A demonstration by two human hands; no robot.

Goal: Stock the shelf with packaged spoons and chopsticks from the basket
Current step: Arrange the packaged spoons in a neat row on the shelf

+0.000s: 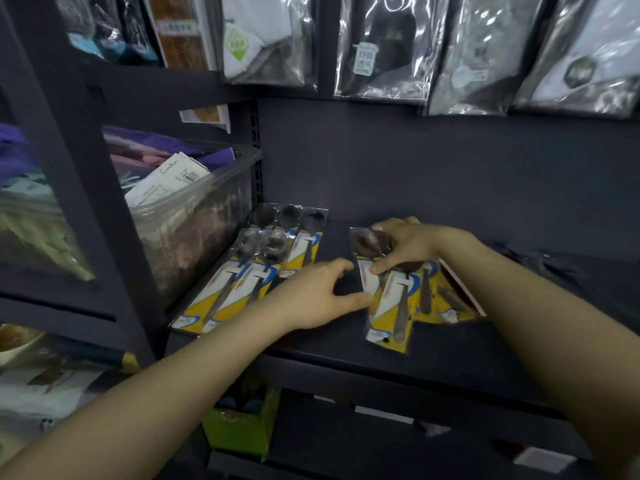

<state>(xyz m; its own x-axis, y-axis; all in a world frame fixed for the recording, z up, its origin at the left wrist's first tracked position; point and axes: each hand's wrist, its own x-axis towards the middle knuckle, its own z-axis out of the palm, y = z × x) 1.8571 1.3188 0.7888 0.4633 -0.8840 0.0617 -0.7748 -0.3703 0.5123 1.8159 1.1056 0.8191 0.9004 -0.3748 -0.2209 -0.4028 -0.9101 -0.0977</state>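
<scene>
**Shelf stock: packaged spoons, two groups, both hands at the right-hand group**

Shelf: dark, flat board with a dark back panel. It carries two groups of spoon packs.

Left group of spoon packs: several yellow, white and blue cards in clear wrap, laid side by side and overlapping, spoon bowls toward the back panel. No hand holds them.

Right group of spoon packs: same cards, fanned loosely, near the middle of the shelf, apart from the left group.

Right hand: rests over the upper end of the right group, fingers curled, thumb and fingertips pinching the top of the leftmost pack.

Left hand: lies between the two groups, fingers loosely spread; the thumb tip touches the left edge of the same pack. Whether it grips the pack cannot be told.

Clear plastic bin: left of the shelf, filled with cloth and paper tags.

Hanging bagged goods: in a row above the shelf.
</scene>
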